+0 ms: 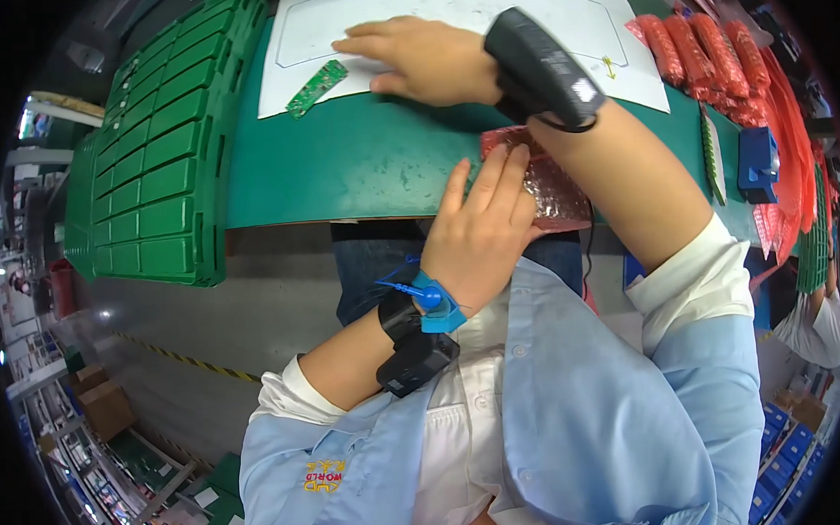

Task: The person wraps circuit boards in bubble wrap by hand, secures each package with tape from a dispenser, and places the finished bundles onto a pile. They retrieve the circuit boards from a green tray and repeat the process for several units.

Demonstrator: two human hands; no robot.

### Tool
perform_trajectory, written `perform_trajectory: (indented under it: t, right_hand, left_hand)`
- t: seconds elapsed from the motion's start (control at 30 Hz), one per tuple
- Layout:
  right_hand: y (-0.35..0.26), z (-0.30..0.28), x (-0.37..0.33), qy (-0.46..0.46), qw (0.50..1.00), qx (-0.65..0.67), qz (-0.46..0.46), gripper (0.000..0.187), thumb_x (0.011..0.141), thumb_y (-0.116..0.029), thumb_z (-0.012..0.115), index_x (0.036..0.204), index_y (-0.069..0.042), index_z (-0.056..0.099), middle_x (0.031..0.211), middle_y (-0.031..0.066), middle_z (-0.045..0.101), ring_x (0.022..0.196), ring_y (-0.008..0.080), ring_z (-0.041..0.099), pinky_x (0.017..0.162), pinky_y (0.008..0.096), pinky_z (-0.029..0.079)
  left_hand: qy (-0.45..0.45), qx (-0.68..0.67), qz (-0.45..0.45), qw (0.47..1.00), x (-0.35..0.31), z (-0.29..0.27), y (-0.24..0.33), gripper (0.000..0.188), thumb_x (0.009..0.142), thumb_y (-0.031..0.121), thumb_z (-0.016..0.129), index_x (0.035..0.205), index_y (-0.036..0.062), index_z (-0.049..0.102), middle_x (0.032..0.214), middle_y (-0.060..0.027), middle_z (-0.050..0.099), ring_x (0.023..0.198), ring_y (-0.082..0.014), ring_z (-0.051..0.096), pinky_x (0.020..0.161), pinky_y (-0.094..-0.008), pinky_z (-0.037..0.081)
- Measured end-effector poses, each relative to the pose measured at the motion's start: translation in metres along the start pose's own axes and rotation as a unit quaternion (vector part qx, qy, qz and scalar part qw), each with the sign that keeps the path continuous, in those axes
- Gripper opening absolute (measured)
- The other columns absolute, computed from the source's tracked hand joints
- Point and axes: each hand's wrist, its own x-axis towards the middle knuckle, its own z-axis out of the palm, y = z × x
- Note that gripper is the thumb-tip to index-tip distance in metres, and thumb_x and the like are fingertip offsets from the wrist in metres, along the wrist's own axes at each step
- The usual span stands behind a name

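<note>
Board (317, 88) — near-left part of sheet (374, 7) | likely light, stiff, fragile; hold by edges | right hand (432, 63) loosely open beside board, nothing visibly held | left hand (479, 228) on bag (558, 195), sheet's near side — fingers extended, grip unclear

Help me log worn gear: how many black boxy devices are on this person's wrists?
2. One black device is on the wrist of the left hand, beside a blue band; the other black device is on the wrist of the right hand. Both show plainly.
</note>
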Motion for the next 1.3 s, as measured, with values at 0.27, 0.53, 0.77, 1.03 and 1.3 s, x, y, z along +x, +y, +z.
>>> perform_trajectory:
  t: [0.27, 0.53, 0.77, 1.03, 1.3]
  right_hand:
    - [-0.026, 0.006, 0.037, -0.143, 0.988, -0.046, 0.041, 0.037, 0.091, -0.026, 0.064, 0.125, -0.012, 0.062, 0.122, 0.0104, 0.061, 0.11, 0.0325, 0.059, 0.092, 0.0442, 0.05]
    - [-0.025, -0.037, 0.012, -0.135, 0.983, 0.092, 0.088, 0.031, 0.091, -0.02, 0.064, 0.119, -0.008, 0.064, 0.096, 0.0128, 0.069, 0.086, 0.0294, 0.065, 0.081, 0.0365, 0.052]
    - [-0.019, -0.11, -0.089, -0.076, 0.893, 0.345, 0.28, 0.02, 0.094, -0.011, 0.061, 0.108, 0.002, 0.066, 0.088, 0.0043, 0.068, 0.082, 0.0101, 0.062, 0.075, 0.0264, 0.051]
    - [-0.032, -0.105, -0.132, -0.079, 0.865, 0.286, 0.404, 0.015, 0.095, -0.009, 0.063, 0.101, 0.004, 0.065, 0.085, 0.0017, 0.066, 0.078, 0.008, 0.059, 0.073, 0.023, 0.049]
    - [-0.035, -0.105, -0.136, -0.03, 0.934, 0.139, 0.327, 0.012, 0.092, -0.009, 0.064, 0.099, 0.001, 0.067, 0.087, 0.0089, 0.064, 0.078, 0.0166, 0.061, 0.072, 0.0289, 0.049]
  left_hand:
    - [0.016, -0.003, -0.006, 1.0, -0.002, 0.005, -0.001, 0.026, 0.081, 0.023, 0.065, 0.098, 0.0046, 0.062, 0.136, -0.0177, 0.052, 0.132, -0.032, 0.044, 0.105, -0.0519, 0.038]
    - [0.021, -0.021, -0.002, 1.0, -0.003, 0.005, -0.001, 0.022, 0.082, 0.023, 0.063, 0.094, 0.0049, 0.06, 0.136, -0.0171, 0.052, 0.131, -0.0312, 0.045, 0.107, -0.0514, 0.037]
    - [0.008, -0.027, -0.016, 0.999, -0.004, 0.003, -0.001, 0.023, 0.081, 0.023, 0.065, 0.094, 0.0048, 0.06, 0.137, -0.0158, 0.051, 0.131, -0.0321, 0.043, 0.106, -0.0502, 0.037]
    - [-0.025, -0.052, -0.02, 0.998, -0.001, -0.001, -0.001, 0.031, 0.079, 0.023, 0.071, 0.099, 0.0016, 0.06, 0.137, -0.016, 0.05, 0.131, -0.0346, 0.043, 0.106, -0.0471, 0.038]
    - [-0.015, -0.109, -0.036, 0.993, -0.006, 0.0, -0.003, 0.043, 0.079, 0.015, 0.075, 0.115, -0.0023, 0.059, 0.136, -0.0161, 0.049, 0.126, -0.0372, 0.047, 0.103, -0.0459, 0.042]
